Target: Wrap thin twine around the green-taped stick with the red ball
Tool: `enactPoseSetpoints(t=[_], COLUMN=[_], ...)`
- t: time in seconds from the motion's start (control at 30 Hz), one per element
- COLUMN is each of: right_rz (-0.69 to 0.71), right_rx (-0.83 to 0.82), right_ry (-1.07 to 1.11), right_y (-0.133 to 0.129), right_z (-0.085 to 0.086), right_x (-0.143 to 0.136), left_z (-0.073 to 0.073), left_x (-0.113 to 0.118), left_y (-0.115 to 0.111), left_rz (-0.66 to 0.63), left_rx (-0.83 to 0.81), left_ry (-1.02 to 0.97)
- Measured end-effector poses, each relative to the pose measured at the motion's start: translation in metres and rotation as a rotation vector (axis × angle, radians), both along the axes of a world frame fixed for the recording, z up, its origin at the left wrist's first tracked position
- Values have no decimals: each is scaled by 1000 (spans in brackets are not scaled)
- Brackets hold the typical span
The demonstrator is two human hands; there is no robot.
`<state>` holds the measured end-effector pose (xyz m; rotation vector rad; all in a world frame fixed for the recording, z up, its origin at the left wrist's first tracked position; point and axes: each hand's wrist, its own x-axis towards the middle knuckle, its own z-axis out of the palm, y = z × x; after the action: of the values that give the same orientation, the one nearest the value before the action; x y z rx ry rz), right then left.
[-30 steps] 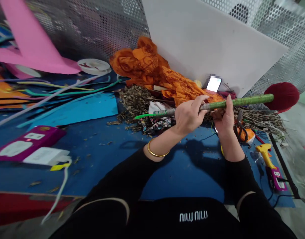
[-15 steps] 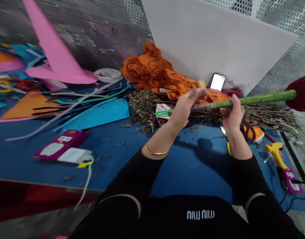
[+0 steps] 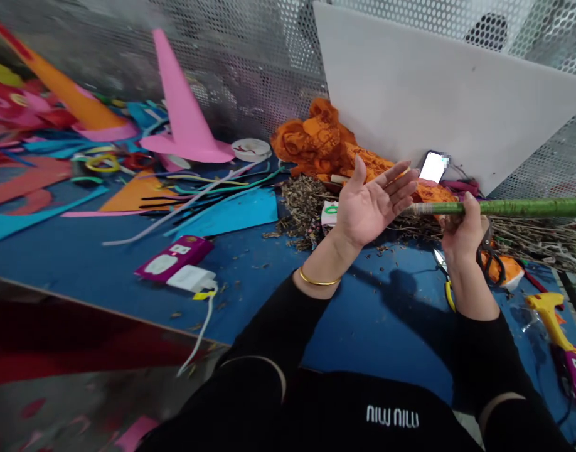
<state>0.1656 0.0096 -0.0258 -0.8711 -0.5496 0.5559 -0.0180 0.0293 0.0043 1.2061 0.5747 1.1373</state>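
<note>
A long green-wrapped stick (image 3: 528, 208) lies sideways in my right hand (image 3: 464, 232), whose fingers are wrapped round it. Its thinner, greyish end reaches left toward my left hand (image 3: 370, 204). That hand is turned palm up with its fingers stretched out, and the stick's end passes at or behind the fingertips; whether they touch cannot be made out. Just behind my left hand are a white piece with a green loop (image 3: 332, 209) and dried plant matter (image 3: 301, 204). Orange crinkled material (image 3: 316, 135) lies beyond both hands.
A lit phone (image 3: 433, 167) leans by the white board (image 3: 433, 81). Pliers (image 3: 445, 276), scissors (image 3: 492, 260) and a yellow glue gun (image 3: 549, 311) lie on the right. Leftward are a purple power strip (image 3: 175, 258), a blue sheet (image 3: 236, 210) and a pink cone hat (image 3: 184, 119).
The view has swung left. My left hand has turned from beside the stick to palm up, fingers spread. The dark red end of the stick has mostly left the frame at the right.
</note>
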Motion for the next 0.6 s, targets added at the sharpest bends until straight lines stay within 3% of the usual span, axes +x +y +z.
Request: enactPoseSetpoints(t=[0.17,0.4,0.6], right_rz=[-17,7,5], right_rx=[-9,14,-30], right_ry=[17,-13,38], right_y=[-2,0,-2], right_z=[1,-1,4], right_x=[0,0,-2], left_z=[-3,-7,-6], left_x=[2,9,9], left_y=[0,0,-3], left_rz=[23,60,93], left_rx=[-116,-154,-30], left_ry=[-116,-133,-104])
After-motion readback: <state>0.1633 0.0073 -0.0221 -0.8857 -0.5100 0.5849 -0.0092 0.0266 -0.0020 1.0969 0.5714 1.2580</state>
